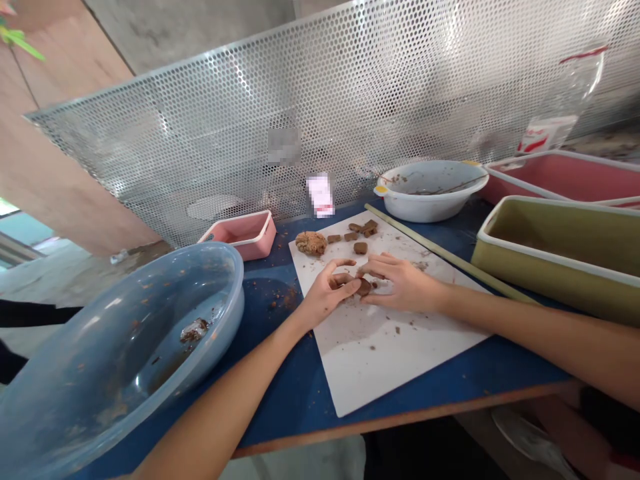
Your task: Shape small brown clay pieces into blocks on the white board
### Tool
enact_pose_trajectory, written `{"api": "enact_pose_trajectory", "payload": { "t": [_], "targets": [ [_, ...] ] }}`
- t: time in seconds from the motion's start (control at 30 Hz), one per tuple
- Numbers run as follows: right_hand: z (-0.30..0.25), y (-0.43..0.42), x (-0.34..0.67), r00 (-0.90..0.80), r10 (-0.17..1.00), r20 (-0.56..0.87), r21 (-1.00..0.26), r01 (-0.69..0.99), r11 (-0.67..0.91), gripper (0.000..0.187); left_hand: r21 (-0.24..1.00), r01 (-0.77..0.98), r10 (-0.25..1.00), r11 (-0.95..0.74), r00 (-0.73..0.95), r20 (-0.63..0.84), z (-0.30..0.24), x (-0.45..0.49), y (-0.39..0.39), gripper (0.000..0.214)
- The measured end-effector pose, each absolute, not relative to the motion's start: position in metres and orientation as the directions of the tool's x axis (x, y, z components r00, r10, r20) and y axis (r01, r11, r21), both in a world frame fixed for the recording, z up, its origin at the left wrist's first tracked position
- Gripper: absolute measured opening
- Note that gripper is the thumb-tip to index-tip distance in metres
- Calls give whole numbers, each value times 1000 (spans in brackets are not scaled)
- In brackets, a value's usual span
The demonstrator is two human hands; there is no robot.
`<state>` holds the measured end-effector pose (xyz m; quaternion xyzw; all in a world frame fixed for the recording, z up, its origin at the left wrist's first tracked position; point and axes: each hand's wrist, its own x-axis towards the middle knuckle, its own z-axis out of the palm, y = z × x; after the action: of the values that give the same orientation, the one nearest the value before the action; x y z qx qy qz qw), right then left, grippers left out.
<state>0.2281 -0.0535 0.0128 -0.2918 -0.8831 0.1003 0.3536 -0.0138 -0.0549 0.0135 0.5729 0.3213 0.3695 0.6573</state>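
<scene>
Both my hands meet over a white board (380, 347) on a blue table (280, 393). My left hand (327, 293) is closed, its fingers and thumb pinching a small brown clay lump (364, 287). My right hand (400, 283) is closed on the same lump from the other side, fingers pressed together against it. Further back on the board lie a rough round clay ball (311, 243) and several small brown clay blocks (361, 233).
A big blue basin (125, 347) with muddy residue stands at the left. Behind are a pink tray (245, 235), a white basin (430, 190), an olive tub (560, 250), a red tub (565, 175), a long stick (450, 257) and a perforated metal screen (350, 107).
</scene>
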Motion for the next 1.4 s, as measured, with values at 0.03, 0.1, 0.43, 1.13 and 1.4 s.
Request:
{"api": "enact_pose_trajectory", "payload": {
  "t": [0.03,0.1,0.43,1.13,1.4],
  "targets": [
    [13,-53,229,-603,566,562,-370,429,824,27,990,-122,852,72,523,3,13,-14,-55,74],
    [14,-53,229,-636,528,563,-345,400,849,22,989,-131,854,75,520,3,13,-14,-55,74],
    [5,-52,225,-569,546,614,-333,440,834,12,998,-62,875,2,483,29,12,-14,-57,72],
    [1,-48,227,-528,589,612,-348,489,800,17,997,-81,881,-17,469,53,12,-13,-53,59],
    [7,-55,226,-502,603,620,-352,510,785,18,996,-11,873,-88,481,82,13,-15,-53,50]
  ]
}}
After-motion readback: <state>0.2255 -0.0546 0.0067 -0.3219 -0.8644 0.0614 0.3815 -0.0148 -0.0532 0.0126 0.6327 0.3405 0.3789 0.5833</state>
